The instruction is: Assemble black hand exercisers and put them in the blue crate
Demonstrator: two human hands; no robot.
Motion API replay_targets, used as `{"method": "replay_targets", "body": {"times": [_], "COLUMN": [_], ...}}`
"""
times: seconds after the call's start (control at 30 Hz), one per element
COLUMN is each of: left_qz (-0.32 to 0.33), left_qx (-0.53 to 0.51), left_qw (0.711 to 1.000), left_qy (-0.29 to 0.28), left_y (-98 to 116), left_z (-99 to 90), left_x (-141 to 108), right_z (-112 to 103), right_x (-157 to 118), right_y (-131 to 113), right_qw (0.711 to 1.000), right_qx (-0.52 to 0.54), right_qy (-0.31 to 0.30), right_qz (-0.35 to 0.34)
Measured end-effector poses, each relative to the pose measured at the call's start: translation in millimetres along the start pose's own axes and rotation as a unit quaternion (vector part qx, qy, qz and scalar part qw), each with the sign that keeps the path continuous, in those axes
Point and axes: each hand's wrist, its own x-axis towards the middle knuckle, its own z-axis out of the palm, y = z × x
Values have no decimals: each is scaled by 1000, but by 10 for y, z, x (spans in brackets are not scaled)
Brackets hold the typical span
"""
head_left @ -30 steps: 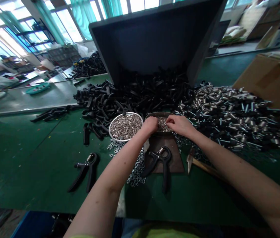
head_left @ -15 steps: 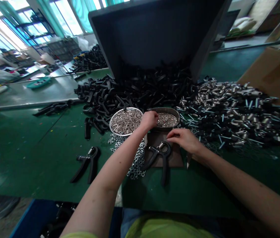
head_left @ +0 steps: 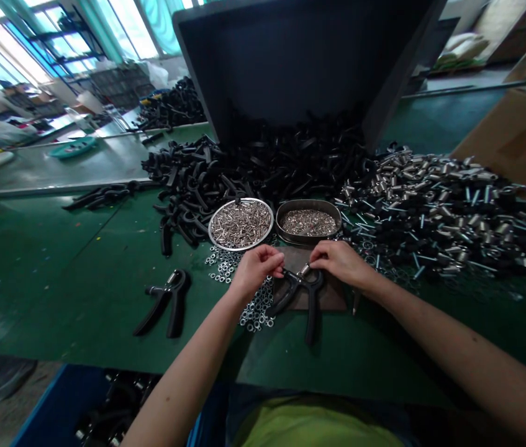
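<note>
A black hand grip strengthener [head_left: 312, 304] with a metal spring [head_left: 304, 270] lies on a brown plate [head_left: 335, 298], its handles toward me. My left hand [head_left: 260, 267] is closed in a pinch at the upper end of its left handle; whatever small piece sits between the fingertips is hidden. My right hand [head_left: 341, 262] pinches the grip beside the right end of the spring. Below the right wrist a thin pointed object [head_left: 354, 303] shows; I cannot tell whether that hand holds it. Another hand grip [head_left: 174, 304] lies to the left.
Behind my hands stand a round dish of metal pins [head_left: 241, 223] and an oval tin of small metal parts [head_left: 309, 222]. Loose nuts [head_left: 256, 310] lie left of the plate. Black handles [head_left: 197, 180] spill from a tipped dark crate [head_left: 285, 62]. Springs and bolts [head_left: 435, 205] are heaped right.
My left hand has come from the oval tin down to the left side of the hand grip. My right fingertips have moved slightly down and in, to the spring.
</note>
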Motion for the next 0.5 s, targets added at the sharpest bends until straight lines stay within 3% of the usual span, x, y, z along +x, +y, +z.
{"method": "replay_targets", "body": {"times": [0.13,0.3,0.4,0.5], "left_qz": [9,166,175,162], "left_qx": [100,329,371,384], "left_qw": [995,929,912,908], "left_qy": [-16,-9,-25,-27], "left_y": [-41,-99,-195,-275], "left_z": [67,186,256,299], "left_x": [-96,-91,-63,-44], "right_z": [-58,-41,-70,-147], "right_x": [114,175,-62,-569], "right_y": [-41,-27,14,163], "right_qw": [997,995,999,994], "right_qx": [-8,9,-35,-97], "right_qy": [-61,-92,-28,32], "right_qz": [44,37,24,35]}}
